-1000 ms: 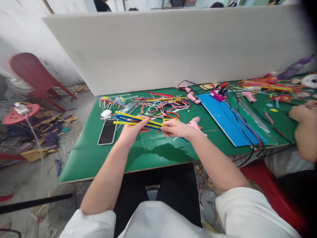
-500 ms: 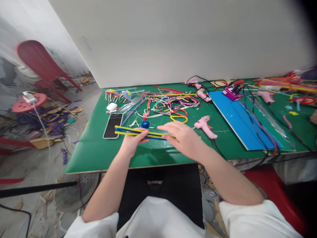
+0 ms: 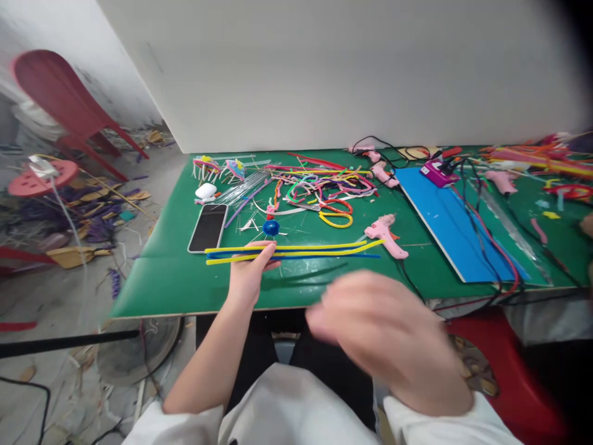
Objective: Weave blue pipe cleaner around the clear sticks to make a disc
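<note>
My left hand [image 3: 250,269] is closed around several yellow and blue pipe cleaners [image 3: 319,250], thumb on top, held level above the table's front part. Their long ends stick out to the right, toward a pink glue gun [image 3: 386,236]. Smeared by motion, my right hand [image 3: 370,315] is off the pipe cleaners, in front of the table edge; its fingers do not show clearly. Just beyond my left hand sits a small blue ball-like piece [image 3: 271,228]. A phone [image 3: 208,228] lies to its left, and scissors [image 3: 337,213] with red and yellow handles lie behind.
A tangle of coloured pipe cleaners [image 3: 319,185] covers the back of the green table [image 3: 162,284]. A blue board [image 3: 445,222] with cables and a purple power block [image 3: 435,173] lies at the right. A white earbud case [image 3: 206,191] is at the left.
My right hand has left the pipe cleaners and moved down toward me. My left hand keeps its hold, and the bundle's right ends now show in full.
</note>
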`<move>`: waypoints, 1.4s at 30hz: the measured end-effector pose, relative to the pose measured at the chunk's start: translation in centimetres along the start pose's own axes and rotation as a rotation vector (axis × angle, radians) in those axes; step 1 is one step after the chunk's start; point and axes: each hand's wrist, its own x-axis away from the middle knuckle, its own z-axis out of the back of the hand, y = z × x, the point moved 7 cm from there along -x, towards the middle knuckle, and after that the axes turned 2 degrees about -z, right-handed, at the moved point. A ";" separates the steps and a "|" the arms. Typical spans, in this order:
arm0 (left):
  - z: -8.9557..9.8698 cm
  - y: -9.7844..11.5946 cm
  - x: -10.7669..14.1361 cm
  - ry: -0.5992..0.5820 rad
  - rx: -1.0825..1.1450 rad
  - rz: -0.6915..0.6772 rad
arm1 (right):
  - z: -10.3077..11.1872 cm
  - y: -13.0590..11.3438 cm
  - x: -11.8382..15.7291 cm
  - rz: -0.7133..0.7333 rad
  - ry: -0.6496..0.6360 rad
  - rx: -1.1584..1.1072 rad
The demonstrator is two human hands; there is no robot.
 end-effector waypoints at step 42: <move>1.5 -3.4 -0.5 0.076 0.159 0.117 | -17.0 14.5 0.2 -1.134 0.437 -1.372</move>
